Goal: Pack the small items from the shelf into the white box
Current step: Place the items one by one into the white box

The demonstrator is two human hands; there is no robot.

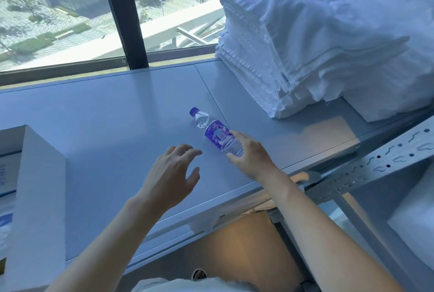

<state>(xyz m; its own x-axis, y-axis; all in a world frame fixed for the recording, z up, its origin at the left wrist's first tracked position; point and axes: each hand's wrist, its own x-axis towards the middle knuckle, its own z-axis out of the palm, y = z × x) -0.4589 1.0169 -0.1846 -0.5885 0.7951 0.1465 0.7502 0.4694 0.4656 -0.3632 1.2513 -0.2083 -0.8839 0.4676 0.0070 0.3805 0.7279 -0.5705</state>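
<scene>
Small water bottle (215, 132) lies on its side on the shelf (105, 115), about mid-surface, purple cap toward the window (70, 9), base toward the front edge. Our right hand (250, 154) is open, fingers spread, fingertips touching or just beside the lower body of the bottle; not yet closed on it. Our left hand (172, 174) is also open and empty, hovering just left of the bottle, apart from it. Step in hand, as we judge it: take up the bottle. A round bottle lying flat is apt to roll, so we do best to wrap the right hand around the labelled middle rather than nudge the base, with the left ready to block a roll toward the left. Clear plastic may flex under a hard squeeze; a moderate grip should serve. The white box (40, 186) sits at the shelf's left end, open top partly in view, contents unclear. The path leftward along the shelf looks free. A stack of folded white linens (293, 45) fills the right rear corner, well apart from the bottle and, in our view, no obstacle.
</scene>
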